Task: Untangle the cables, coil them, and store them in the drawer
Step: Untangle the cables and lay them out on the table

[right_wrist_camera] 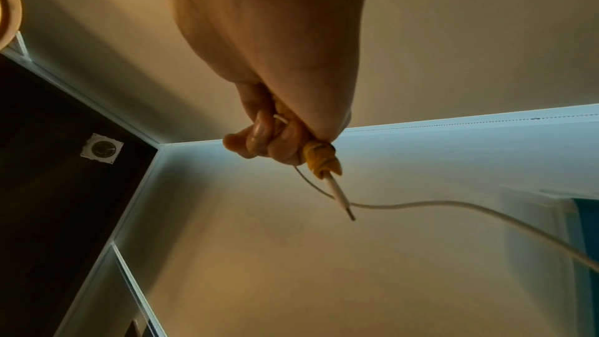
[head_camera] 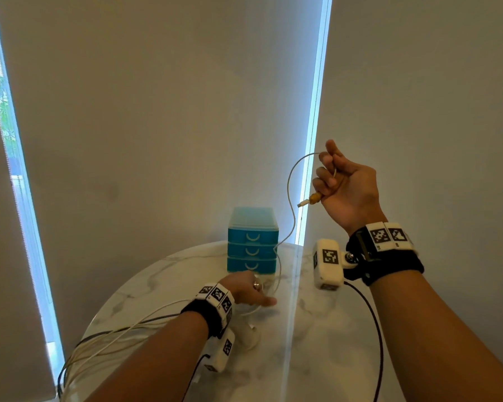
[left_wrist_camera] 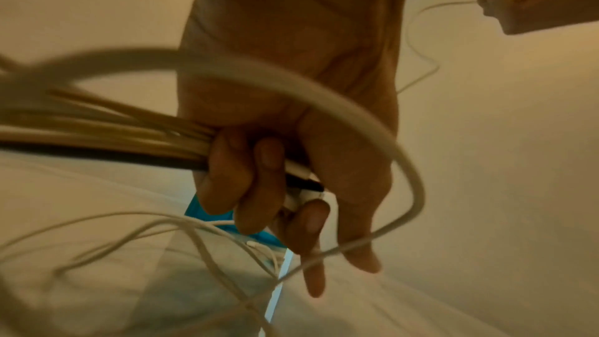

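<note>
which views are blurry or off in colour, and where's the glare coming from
Head view: mostly sharp, cool glare from bright gaps beside the blinds, streaking across the marble table. Left wrist view: warm yellow cast, the cable bundle gripped by the left hand smeared by blur. Right wrist view: same cast, but the yellow-wrapped connector in the right hand is crisp.

glossy marble-look table, translucent blue plastic drawer unit, smooth white cable w/ metal-tipped plug.
</note>
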A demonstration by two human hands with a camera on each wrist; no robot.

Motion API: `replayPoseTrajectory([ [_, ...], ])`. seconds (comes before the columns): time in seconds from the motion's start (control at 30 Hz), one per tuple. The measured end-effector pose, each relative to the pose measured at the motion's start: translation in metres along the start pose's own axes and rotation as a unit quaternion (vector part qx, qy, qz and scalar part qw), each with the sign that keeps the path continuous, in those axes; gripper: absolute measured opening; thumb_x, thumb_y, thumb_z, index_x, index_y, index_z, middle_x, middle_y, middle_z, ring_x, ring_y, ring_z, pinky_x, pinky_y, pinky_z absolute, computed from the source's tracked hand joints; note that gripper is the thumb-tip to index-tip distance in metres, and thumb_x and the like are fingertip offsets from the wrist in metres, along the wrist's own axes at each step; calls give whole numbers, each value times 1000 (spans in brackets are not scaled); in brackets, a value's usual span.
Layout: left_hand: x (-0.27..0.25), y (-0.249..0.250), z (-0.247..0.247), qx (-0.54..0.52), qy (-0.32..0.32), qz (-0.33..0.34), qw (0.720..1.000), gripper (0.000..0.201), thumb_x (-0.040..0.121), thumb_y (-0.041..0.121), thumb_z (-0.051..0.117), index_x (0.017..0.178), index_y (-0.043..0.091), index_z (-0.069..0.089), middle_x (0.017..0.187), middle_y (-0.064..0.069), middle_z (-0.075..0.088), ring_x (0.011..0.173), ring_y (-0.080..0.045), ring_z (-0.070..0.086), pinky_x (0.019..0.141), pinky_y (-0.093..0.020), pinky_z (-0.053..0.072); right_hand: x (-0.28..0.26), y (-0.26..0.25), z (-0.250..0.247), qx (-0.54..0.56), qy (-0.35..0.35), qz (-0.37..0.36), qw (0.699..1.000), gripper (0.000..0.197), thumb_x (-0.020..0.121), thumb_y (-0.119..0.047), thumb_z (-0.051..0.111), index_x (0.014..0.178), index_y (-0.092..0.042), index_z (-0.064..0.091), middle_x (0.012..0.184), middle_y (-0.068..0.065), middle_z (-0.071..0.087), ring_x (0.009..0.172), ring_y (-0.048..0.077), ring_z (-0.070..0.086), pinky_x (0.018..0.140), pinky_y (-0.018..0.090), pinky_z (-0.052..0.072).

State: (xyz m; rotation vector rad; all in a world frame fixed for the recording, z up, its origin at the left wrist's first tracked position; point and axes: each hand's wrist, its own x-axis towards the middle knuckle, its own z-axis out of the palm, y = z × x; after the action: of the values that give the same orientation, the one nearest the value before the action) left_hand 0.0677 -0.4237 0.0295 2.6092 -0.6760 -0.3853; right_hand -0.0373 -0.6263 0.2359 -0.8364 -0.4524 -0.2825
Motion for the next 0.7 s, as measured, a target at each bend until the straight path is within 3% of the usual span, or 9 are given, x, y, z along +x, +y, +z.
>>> replayPoseTrajectory([
  [0.1, 1, -1, -1, -11, 30, 17, 999, 39, 94, 53, 74, 100, 16, 84, 102, -3, 75, 96, -22, 66, 80, -30, 49, -1, -8, -2, -50, 19, -21, 998, 29, 107, -12, 41, 117, -14, 68, 84, 0, 59, 55, 12, 33, 55, 26, 26],
  [0.2, 0, -12, -20, -159, 108, 48, 980, 32, 94, 49, 73, 92, 19, 84, 90, 2, 73, 80, -14, 65, 73, -28, 55, -7, 3, -17, -220, 74, 5, 973, 26, 91, -10, 51, 109, -12, 70, 82, 1, 61, 53, 12, 35, 48, 26, 24],
  [0.27, -5, -17, -38, -278, 179, 55, 942, 33, 93, 53, 73, 84, 22, 83, 91, 3, 76, 77, -14, 65, 70, -34, 60, -15, 31, -33, -392, 99, 82, 911, 17, 86, -12, 57, 96, -11, 70, 77, 4, 59, 52, 14, 37, 43, 23, 27],
  [0.33, -15, -15, -56, -331, 223, 58, 915, 38, 101, 53, 68, 85, 21, 81, 75, 3, 67, 58, -13, 52, 47, -26, 40, -29, 68, -43, -546, 84, 173, 815, 14, 93, -15, 63, 96, -6, 73, 81, 10, 64, 61, 16, 47, 49, 25, 37],
  [0.4, -24, -11, -69, -371, 217, 69, 900, 42, 107, 49, 59, 94, 14, 77, 65, 3, 56, 44, -11, 35, 40, -22, 24, -41, 108, -46, -595, 53, 222, 771, 23, 93, -10, 68, 115, -5, 72, 98, 9, 69, 78, 14, 57, 59, 21, 45],
  [0.47, -30, -9, -78, -394, 192, 81, 895, 36, 112, 39, 54, 97, 12, 72, 64, 2, 53, 40, -9, 28, 38, -20, 18, -47, 144, -41, -588, 21, 232, 775, 41, 94, -15, 75, 133, -11, 62, 116, 5, 67, 93, 13, 63, 62, 15, 47],
  [0.53, -39, -5, -81, -398, 171, 87, 897, 31, 113, 32, 53, 97, 12, 71, 66, 0, 54, 38, -7, 28, 36, -20, 19, -45, 173, -37, -607, 4, 216, 764, 57, 96, -34, 78, 144, -16, 54, 129, 4, 65, 109, 20, 66, 74, 24, 53],
  [0.63, -53, -2, -85, -396, 158, 106, 898, 31, 112, 34, 52, 100, 12, 71, 66, 1, 56, 41, -7, 30, 36, -20, 23, -40, 201, -37, -633, 31, 172, 754, 59, 98, -49, 72, 144, -16, 57, 136, 5, 66, 121, 24, 65, 101, 42, 59],
  [0.7, -60, -2, -88, -392, 148, 117, 900, 31, 112, 36, 53, 101, 13, 70, 67, 0, 56, 43, -9, 29, 37, -21, 22, -38, 209, -38, -634, 56, 128, 761, 51, 99, -49, 71, 136, -15, 60, 133, 9, 70, 119, 24, 69, 103, 44, 59],
])
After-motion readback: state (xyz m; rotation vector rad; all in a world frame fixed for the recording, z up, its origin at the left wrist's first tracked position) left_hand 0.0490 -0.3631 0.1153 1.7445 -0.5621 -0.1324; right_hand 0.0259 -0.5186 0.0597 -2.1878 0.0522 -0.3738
